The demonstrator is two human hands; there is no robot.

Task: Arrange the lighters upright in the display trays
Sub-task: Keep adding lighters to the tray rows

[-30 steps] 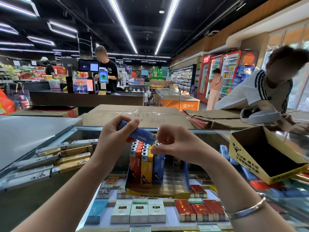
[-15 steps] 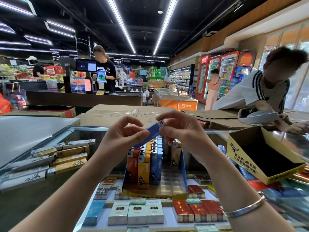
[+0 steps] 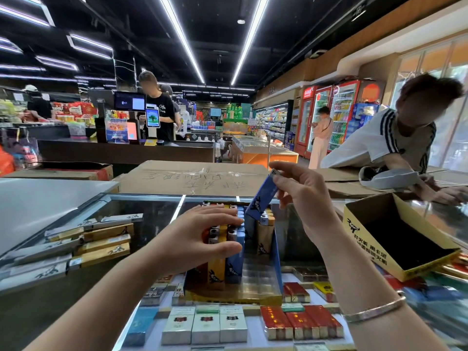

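Head view: display tray (image 3: 278,264) holds upright lighters (image 3: 229,252), partly filled.

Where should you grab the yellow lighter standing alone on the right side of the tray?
Probably by its metal top, coming straight down from above. The yellow lighter stands upright in the display tray, whose blue wall hems in its right side, so only the top is easy to pinch. The right hand holds a blue lighter; the left hand rests on the packed rows.
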